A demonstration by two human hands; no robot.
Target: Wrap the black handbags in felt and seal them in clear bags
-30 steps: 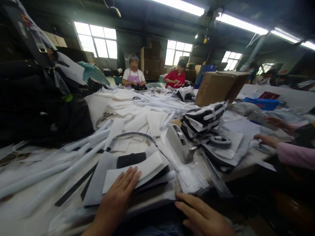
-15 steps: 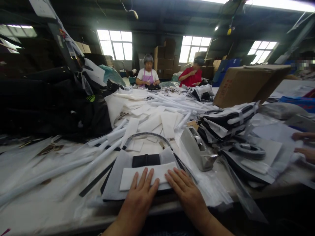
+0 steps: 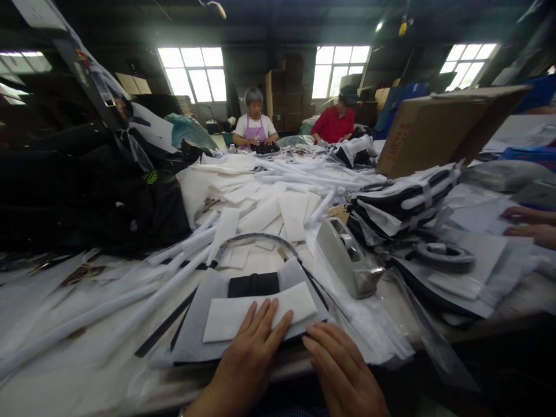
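Note:
My left hand [image 3: 249, 352] lies flat, fingers spread, on a white foam sheet [image 3: 230, 315] that rests on a grey sheet [image 3: 197, 324] with a black piece [image 3: 253, 285] behind it. Beside it, my right hand [image 3: 341, 370] rests palm down at the near right edge of that stack, fingers extended and touching the dark layer under the white sheet. Neither hand holds anything.
A grey tape dispenser [image 3: 347, 260] stands right of the stack. White strips and tubes [image 3: 269, 202] cover the table, with black goods [image 3: 87, 197] heaped at left, bundled black-and-white pieces [image 3: 403, 202] and a cardboard box [image 3: 438, 127] at right. Two people sit at the far end; another person's hands [image 3: 527, 223] reach in from the right.
My right hand came up from the table's near edge onto the stack, then slid back toward its near right edge. My left hand stayed flat on the white sheet.

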